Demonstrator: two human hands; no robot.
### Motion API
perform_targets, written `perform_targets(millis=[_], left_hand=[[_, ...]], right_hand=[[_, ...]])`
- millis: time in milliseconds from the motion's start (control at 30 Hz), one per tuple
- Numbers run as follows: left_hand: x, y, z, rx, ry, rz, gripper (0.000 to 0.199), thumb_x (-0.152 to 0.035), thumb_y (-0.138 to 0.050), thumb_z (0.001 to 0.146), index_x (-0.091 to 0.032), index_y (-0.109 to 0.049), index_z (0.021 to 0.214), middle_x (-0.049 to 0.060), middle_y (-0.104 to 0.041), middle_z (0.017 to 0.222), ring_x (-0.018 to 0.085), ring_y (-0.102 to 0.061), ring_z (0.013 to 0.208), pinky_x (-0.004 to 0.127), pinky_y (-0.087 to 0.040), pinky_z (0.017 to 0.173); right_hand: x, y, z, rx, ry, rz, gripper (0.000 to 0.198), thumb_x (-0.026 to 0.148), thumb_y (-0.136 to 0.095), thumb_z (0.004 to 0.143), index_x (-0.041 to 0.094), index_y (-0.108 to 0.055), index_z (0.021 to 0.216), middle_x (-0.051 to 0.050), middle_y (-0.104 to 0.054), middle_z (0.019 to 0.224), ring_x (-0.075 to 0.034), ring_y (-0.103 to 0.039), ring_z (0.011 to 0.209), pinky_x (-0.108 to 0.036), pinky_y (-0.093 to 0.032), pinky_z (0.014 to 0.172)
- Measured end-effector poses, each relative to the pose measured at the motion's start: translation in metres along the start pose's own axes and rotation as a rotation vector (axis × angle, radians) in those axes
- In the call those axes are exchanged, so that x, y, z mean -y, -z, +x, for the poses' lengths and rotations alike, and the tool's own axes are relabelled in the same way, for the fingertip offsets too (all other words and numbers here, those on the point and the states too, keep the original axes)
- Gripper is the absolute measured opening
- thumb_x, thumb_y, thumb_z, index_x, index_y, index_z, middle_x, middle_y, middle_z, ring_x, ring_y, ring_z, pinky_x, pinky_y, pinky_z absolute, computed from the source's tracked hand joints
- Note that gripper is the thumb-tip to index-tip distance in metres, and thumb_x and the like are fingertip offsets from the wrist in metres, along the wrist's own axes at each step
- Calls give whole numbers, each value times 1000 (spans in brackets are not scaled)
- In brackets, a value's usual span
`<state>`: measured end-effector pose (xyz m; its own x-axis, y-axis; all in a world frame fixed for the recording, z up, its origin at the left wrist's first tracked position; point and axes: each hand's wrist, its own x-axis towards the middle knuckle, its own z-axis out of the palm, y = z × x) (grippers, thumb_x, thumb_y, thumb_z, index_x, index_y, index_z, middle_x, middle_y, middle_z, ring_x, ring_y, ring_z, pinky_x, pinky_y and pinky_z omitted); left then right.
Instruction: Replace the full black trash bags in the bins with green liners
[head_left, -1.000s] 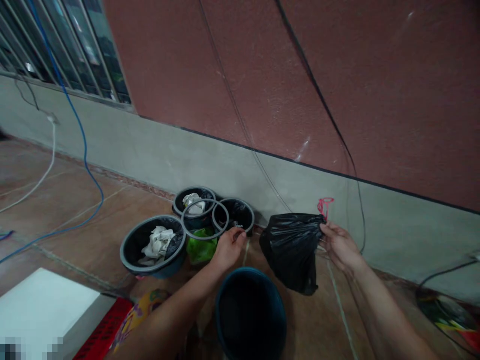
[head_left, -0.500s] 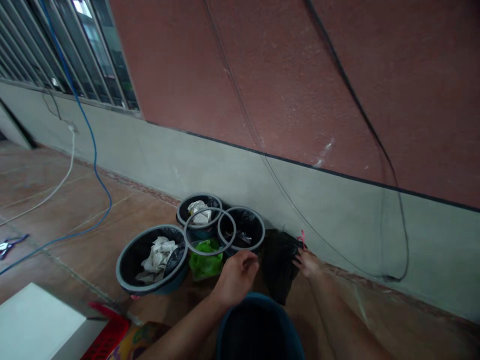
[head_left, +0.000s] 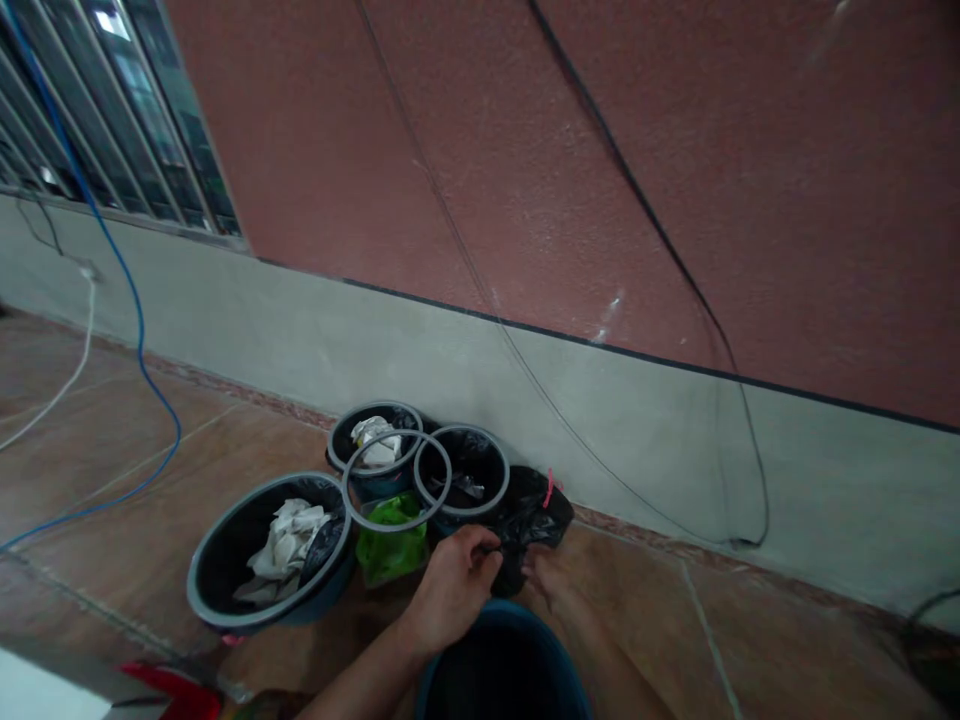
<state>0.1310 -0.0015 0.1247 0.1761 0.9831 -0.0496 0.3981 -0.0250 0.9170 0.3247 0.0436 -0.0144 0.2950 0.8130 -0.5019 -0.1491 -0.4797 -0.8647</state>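
Note:
A black plastic bag (head_left: 541, 505) with a pink tie lies against the wall foot, bunched up. At its near left edge my left hand (head_left: 456, 572) is closed in a pinch, thumb against fingertips, on the dark plastic. My right hand (head_left: 551, 582) has its fingers curled on the bag's near right side; the fingertips are partly hidden. Just below both hands stands a blue bin (head_left: 574, 680) with a dark inside, close to my body.
Three lined bins stand to the left: a large one (head_left: 196, 575) with crumpled paper, one (head_left: 330, 425) with paper, another (head_left: 504, 470) by the bag. A loose grey ring (head_left: 349, 500) lies over a green bag (head_left: 391, 555). A blue cable (head_left: 141, 350) trails across the floor.
My right hand has moved left and nearer to me, toward my left hand. The bag's near part now lies between both hands. The view has shifted right.

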Motion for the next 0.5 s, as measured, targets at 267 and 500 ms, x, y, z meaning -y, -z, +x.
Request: perform_targets(millis=[267,500], left_hand=[[2,-6,-13,116,-49,244,24,-21,-50,78,-16,-69,90,6,-70,85,19,-64,80,27,-47,73],[1,-11,-36,149,-67,324,25,-23,-51,78,-18,-71,93,6,-72,87,20,-65,84,30,-48,81]], right_hand=[[-55,-28,-120,80,59,75,26,37,-69,58,20,-69,79,-3,-69,71,-17,-60,62,-26,-43,52],[-77,-49,-164,250,49,-88,22,41,-70,63,20,-67,69,0,-62,59,-15,-55,52,-24,-37,44]])
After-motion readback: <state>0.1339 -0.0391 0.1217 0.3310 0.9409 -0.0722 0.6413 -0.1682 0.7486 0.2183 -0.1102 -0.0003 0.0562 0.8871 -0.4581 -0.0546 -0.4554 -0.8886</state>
